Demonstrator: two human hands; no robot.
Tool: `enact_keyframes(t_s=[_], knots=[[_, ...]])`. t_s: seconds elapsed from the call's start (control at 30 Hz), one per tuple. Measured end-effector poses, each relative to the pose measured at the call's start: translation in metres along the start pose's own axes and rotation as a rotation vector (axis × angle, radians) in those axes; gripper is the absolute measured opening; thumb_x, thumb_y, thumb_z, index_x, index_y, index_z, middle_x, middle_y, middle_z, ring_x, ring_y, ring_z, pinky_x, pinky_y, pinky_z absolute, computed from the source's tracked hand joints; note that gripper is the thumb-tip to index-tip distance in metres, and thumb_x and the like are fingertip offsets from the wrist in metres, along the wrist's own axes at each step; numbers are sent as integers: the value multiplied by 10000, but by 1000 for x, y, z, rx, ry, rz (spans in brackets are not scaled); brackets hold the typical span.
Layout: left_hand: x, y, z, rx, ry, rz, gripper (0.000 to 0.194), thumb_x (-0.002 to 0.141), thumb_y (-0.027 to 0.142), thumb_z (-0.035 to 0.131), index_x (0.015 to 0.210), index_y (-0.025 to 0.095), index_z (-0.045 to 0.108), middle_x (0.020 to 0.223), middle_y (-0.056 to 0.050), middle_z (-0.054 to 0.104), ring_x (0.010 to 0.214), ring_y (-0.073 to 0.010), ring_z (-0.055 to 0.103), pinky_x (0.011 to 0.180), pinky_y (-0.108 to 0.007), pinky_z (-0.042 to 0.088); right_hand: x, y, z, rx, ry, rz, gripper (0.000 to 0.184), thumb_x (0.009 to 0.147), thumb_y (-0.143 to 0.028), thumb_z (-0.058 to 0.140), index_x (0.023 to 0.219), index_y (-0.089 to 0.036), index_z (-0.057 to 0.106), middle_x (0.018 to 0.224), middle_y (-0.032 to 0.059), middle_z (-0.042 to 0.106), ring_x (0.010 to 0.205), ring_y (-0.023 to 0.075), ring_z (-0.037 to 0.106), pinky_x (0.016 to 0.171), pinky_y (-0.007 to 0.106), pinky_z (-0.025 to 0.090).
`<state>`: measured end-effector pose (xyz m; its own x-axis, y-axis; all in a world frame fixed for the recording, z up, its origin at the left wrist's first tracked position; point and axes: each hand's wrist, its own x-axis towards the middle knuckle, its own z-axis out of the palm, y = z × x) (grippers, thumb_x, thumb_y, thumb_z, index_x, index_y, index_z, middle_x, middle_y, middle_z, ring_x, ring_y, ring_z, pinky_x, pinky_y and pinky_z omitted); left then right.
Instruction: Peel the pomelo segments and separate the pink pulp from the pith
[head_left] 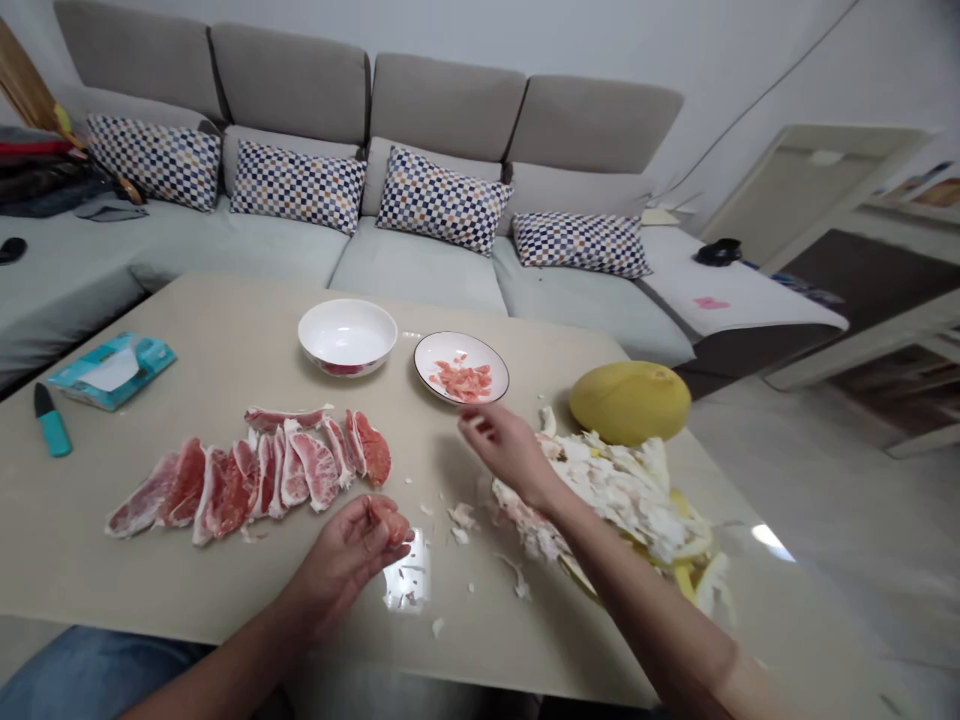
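My left hand [356, 545] is closed round a piece of peeled pink pomelo [390, 520], above the near part of the table. My right hand [506, 450] is just in front of the plate's near rim, its fingers curled together; what they hold, if anything, is hidden. Small pink bits of pomelo flesh [463, 381] lie on the white dark-rimmed plate [427, 365]. To the left, a row of pomelo segments [262, 475] rests on the table, several with white skin still on them. A heap of white pith and yellow peel [622, 490] sits under and beyond my right forearm.
A white bowl [347, 330] stands left of the plate. A whole yellow pomelo [630, 402] lies behind the peel heap. At the left are a teal tissue pack [112, 370] and a teal-handled knife [52, 422]. Pith scraps dot the tabletop [480, 640]; a grey sofa [420, 265] stands behind.
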<state>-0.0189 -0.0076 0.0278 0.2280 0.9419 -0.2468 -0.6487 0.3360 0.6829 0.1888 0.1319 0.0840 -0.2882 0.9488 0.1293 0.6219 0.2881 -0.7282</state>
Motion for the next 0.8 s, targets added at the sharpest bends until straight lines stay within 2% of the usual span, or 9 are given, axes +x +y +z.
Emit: enact_keyframes(t_s=[0.07, 0.1, 0.13, 0.23, 0.43, 0.6, 0.8], knots=[[1, 1, -1, 172, 18, 124, 174, 787, 234, 730, 936, 181, 660, 874, -30, 597, 866, -146, 575, 839, -278, 464, -43, -16, 9, 64, -187, 24, 243, 897, -345, 533, 849, -190, 712, 650, 27, 671, 562, 156, 612, 557, 262, 499], [1, 0, 0, 248, 22, 185, 179, 768, 223, 744, 928, 186, 673, 900, -35, 599, 881, -155, 572, 830, -274, 460, -64, -23, 13, 116, -277, 53, 287, 907, -388, 518, 838, -187, 711, 617, 12, 659, 521, 139, 601, 506, 235, 482], [1, -1, 0, 311, 18, 239, 175, 751, 211, 755, 910, 189, 686, 923, -41, 598, 900, -165, 569, 832, -274, 457, -83, -29, 17, 241, -345, 146, 294, 895, -415, 536, 882, -177, 707, 619, 10, 654, 522, 132, 595, 496, 225, 471], [-1, -7, 4, 414, -23, 339, 151, 729, 199, 763, 871, 195, 712, 951, -58, 590, 952, -201, 566, 860, -300, 453, -120, -38, 25, 441, -337, 323, 327, 840, -448, 612, 979, -164, 695, 607, -5, 621, 548, 121, 566, 524, 218, 452], [-10, -15, 13, 549, -58, 386, 153, 754, 169, 731, 900, 214, 723, 983, -87, 599, 1010, -238, 551, 897, -340, 450, -127, -35, 31, 444, -208, 321, 273, 789, -407, 653, 869, -161, 742, 630, 10, 629, 554, 116, 518, 521, 222, 405], [-15, -12, 15, 623, -57, 332, 170, 768, 162, 714, 921, 233, 734, 1041, -96, 578, 1050, -249, 557, 907, -346, 464, -127, -36, 34, 383, -174, 292, 203, 787, -313, 614, 755, -156, 740, 610, 16, 648, 531, 108, 500, 500, 212, 368], [-13, -13, 16, 605, -80, 271, 149, 746, 158, 729, 885, 210, 746, 1026, -108, 600, 1035, -252, 561, 921, -346, 446, -127, -34, 38, 395, -119, 292, 94, 660, -142, 594, 664, -162, 685, 531, -33, 553, 498, 88, 448, 477, 191, 340]])
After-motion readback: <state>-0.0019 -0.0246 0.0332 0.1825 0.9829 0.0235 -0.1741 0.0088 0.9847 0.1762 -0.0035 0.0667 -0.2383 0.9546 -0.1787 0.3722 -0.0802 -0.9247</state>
